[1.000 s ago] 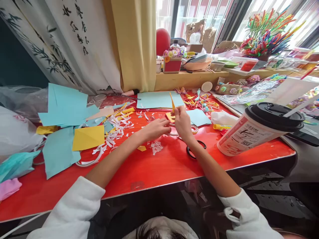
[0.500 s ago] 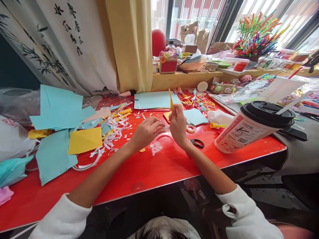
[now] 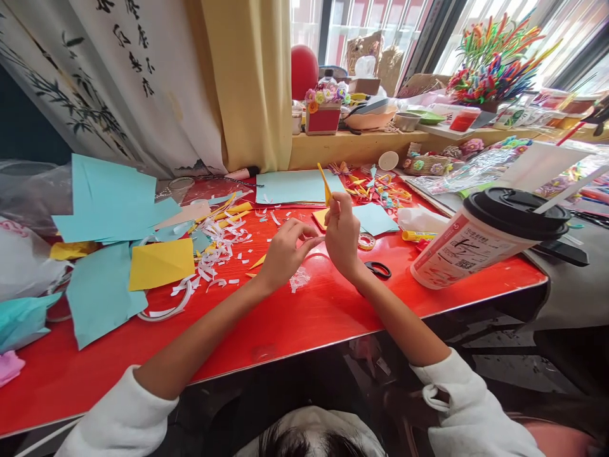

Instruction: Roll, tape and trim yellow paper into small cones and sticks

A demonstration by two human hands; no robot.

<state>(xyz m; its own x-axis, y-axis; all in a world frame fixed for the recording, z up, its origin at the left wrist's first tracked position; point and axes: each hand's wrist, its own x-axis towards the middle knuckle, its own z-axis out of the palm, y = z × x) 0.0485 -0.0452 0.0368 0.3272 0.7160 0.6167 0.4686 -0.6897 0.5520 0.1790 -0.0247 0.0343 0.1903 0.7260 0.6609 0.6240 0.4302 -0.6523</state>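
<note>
My right hand [image 3: 343,238] is closed around a narrow, pointed piece of folded yellow paper [image 3: 325,181], whose tip stands up above the fingers. Close by on the left, my left hand [image 3: 287,254] has its thumb and index finger pinched together; whatever lies between them is too small to make out. Small yellow paper scraps [image 3: 258,261] lie beside that hand. Under and between the hands is a crumpled clear scrap [image 3: 299,279] on the red table [image 3: 304,324]. A yellow paper stack [image 3: 320,219] is partly hidden behind my right hand.
Black-handled scissors [image 3: 379,270] and a tape roll [image 3: 366,241] lie right of my hands. A tilted paper cup [image 3: 469,241] stands farther right. White shreds [image 3: 214,257], a yellow sheet [image 3: 162,264] and blue sheets [image 3: 102,292] cover the left side.
My left hand's fingertips have come closer to my right hand and pinch together. The yellow paper tip leans more to the left. Yellow scraps beside my left hand show more.
</note>
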